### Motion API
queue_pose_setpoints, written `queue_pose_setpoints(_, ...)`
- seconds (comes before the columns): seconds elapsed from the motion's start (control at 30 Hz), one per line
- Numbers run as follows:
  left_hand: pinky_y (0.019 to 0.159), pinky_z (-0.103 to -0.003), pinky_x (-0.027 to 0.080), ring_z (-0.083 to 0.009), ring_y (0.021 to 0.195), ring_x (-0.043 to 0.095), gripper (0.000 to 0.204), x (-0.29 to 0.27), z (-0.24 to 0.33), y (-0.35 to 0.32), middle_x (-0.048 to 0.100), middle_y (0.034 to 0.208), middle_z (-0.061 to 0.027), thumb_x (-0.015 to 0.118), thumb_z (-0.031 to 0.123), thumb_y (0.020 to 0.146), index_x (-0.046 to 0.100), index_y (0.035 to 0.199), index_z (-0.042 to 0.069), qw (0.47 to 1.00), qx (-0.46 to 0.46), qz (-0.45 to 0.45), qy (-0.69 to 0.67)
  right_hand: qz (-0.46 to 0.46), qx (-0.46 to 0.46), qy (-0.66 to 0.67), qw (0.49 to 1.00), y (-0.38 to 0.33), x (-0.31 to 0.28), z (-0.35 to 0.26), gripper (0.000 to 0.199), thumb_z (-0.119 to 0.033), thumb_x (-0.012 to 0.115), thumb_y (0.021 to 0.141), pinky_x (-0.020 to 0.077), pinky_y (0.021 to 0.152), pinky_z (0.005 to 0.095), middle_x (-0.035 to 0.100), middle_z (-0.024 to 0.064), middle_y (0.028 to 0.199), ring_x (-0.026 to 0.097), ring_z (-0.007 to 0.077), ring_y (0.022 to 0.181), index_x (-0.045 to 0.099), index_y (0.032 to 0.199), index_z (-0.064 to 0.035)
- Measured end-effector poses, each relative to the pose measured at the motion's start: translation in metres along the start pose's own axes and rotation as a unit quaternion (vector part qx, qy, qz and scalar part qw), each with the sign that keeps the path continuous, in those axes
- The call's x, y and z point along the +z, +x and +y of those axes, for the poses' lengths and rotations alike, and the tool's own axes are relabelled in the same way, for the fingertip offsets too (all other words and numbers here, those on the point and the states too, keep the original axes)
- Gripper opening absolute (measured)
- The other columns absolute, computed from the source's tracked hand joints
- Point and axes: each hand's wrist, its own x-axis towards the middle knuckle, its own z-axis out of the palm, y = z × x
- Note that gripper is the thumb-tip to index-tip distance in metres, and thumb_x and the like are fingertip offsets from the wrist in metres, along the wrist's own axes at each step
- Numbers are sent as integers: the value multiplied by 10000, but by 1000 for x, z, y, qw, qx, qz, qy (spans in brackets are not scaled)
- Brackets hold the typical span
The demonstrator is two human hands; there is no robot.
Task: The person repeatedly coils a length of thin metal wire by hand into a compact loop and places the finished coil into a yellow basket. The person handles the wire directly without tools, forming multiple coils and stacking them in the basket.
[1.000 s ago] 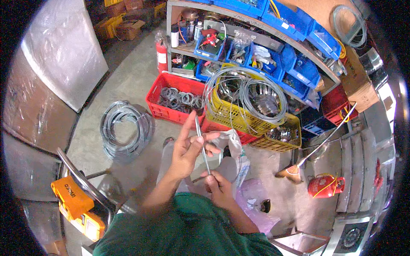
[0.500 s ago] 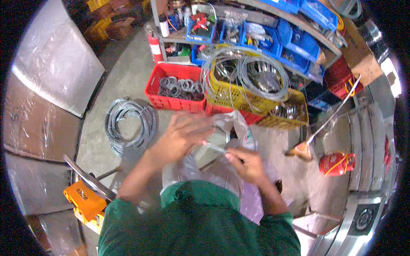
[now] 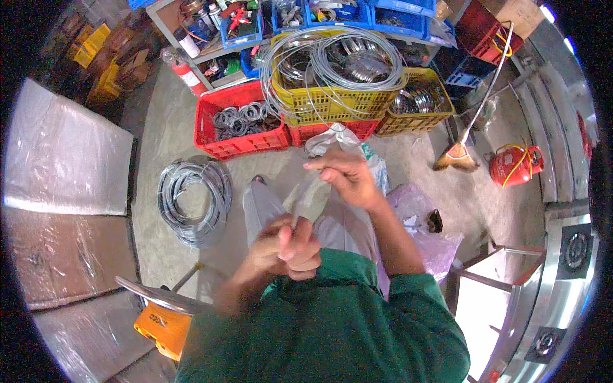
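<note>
A thin pale strip [image 3: 301, 199], blurred by motion, slants up between my two hands in front of my lap. My left hand [image 3: 290, 249] is curled into a fist round its lower end, close to my green shirt. Farther out and to the right, my right hand [image 3: 350, 180] pinches toward the upper end, thumb under bent fingers. Whether the strip is wire or plastic cannot be made out. Just beyond the right hand lies a white plastic bag [image 3: 333, 137], partly hidden by it.
A coil of grey wire [image 3: 167, 198] lies on the floor at left. Ahead stand a red crate of rings [image 3: 249, 148], a yellow crate [image 3: 338, 105] topped with coiled tubing, and a brown-yellow crate [image 3: 415, 124]. Rightward are a broom [image 3: 456, 156], a red gas cylinder [image 3: 517, 167] and purple plastic [image 3: 424, 246].
My left hand has come down toward my body and closed round the strip. The right hand has moved up and away, so the strip now stands steeper. The view has shifted too.
</note>
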Motion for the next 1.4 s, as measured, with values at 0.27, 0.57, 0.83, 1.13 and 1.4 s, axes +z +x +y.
queue_pose_setpoints(0.27, 456, -289, 312, -132, 498, 376, 418, 19, 57, 4, 384, 596, 21, 445, 444, 1014, 471, 744, 127, 937, 149, 194, 248, -20, 237, 44, 970, -72, 105, 69, 270, -253, 555, 983, 495, 647, 348, 614, 84, 776, 583, 178, 665, 637, 1146, -53)
queue_pose_setpoints(0.57, 672, -499, 462, -431, 742, 585, 325, -68, 51, 0, 560, 728, -210, 457, 298, 1016, 522, 864, 19, 471, -97, 195, 855, -105, 137, -102, 980, -46, 58, -7, 198, -144, 637, 858, 524, 676, 470, 684, 166, 865, 657, 370, 741, 654, 1048, -87)
queue_pose_setpoints(0.83, 657, -486, 458, -408, 723, 599, 386, -67, 45, -9, 587, 733, -193, 420, 327, 1032, 559, 831, 29, 549, -63, 219, 804, -20, 31, -206, 978, -23, 32, -29, 258, -205, 794, 767, 502, 569, 372, 632, 123, 739, 632, 292, 630, 658, 925, -53)
queue_pose_setpoints(1.13, 458, -283, 239, -102, 468, 303, 515, -12, 55, -28, 338, 545, 47, 385, 449, 1036, 432, 629, 135, 871, -57, 359, 332, -8, -14, -149, 989, 18, -11, 7, 290, -208, 716, 849, 485, 675, 365, 629, 81, 810, 604, 239, 766, 694, 1087, -43)
queue_pose_setpoints(1.4, 443, -285, 250, -114, 467, 325, 504, -15, 65, -22, 337, 545, 39, 394, 465, 1029, 443, 649, 137, 899, 237, 281, 238, -39, 274, 28, 960, -33, 108, 40, 222, -206, 540, 960, 494, 803, 364, 655, 134, 896, 622, 235, 839, 610, 1024, -5)
